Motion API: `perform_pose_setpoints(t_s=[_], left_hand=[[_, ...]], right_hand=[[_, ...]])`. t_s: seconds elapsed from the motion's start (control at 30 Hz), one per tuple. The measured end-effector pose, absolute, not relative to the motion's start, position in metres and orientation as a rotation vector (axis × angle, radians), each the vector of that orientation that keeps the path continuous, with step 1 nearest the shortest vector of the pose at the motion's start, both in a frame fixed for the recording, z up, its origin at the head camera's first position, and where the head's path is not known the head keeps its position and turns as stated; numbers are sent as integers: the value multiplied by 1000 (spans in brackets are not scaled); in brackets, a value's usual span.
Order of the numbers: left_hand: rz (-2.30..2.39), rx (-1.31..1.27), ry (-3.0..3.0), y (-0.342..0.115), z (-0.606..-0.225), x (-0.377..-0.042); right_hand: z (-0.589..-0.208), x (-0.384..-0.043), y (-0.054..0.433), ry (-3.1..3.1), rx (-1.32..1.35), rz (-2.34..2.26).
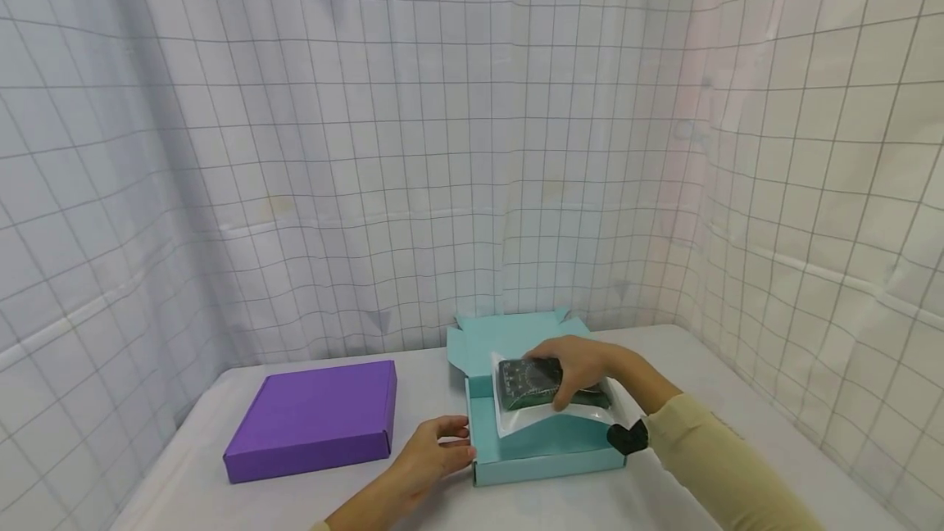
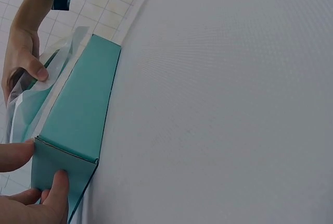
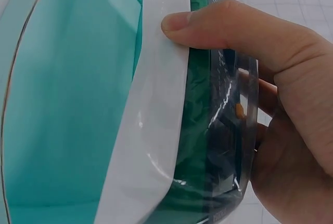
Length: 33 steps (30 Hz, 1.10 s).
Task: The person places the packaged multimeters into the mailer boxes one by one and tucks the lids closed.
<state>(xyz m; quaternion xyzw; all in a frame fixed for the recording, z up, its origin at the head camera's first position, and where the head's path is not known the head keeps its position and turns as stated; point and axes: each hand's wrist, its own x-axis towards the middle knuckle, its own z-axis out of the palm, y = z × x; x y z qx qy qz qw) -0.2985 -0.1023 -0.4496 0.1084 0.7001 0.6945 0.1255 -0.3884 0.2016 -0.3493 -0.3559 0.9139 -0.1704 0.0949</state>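
Note:
A teal cardboard box stands with its lid folded back. Over its inside, my right hand grips a dark-topped, green-sided pack in a clear plastic bag with a white edge. In the right wrist view the thumb presses on that white edge, while the other fingers pass behind the pack, partly hidden. My left hand rests at the box's left wall, its fingertips against the outside near the front corner.
To the left on the white table lies a closed purple box. White grid-patterned curtains hang behind the table and along both sides. A black piece sits by the right sleeve's cuff.

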Motion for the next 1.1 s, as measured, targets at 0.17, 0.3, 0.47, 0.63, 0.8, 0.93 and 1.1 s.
perform_pose_setpoints(t_s=[0.17,0.3,0.47,0.63,0.8,0.93,1.1], left_hand=[[2023,317,2021,-103,-450,-299],[2021,308,2020,-104,-449,-300],[2019,305,2019,-103,-449,-299],[2018,302,2027,-104,-450,-300],[2014,299,2031,-104,-450,-301],[2014,295,2024,-104,-450,-301],[2024,299,2015,-104,-450,-300]], right_hand=[[-358,-392,192,2700,-1051,-488],[-363,-393,185,2694,-1038,-482],[-372,-393,181,2679,-1032,-491],[-381,-394,180,2673,-1016,-475],[-386,-394,178,2660,-1017,-479],[-390,-394,176,2644,-1014,-495],[-392,-394,172,2628,-1041,-510]])
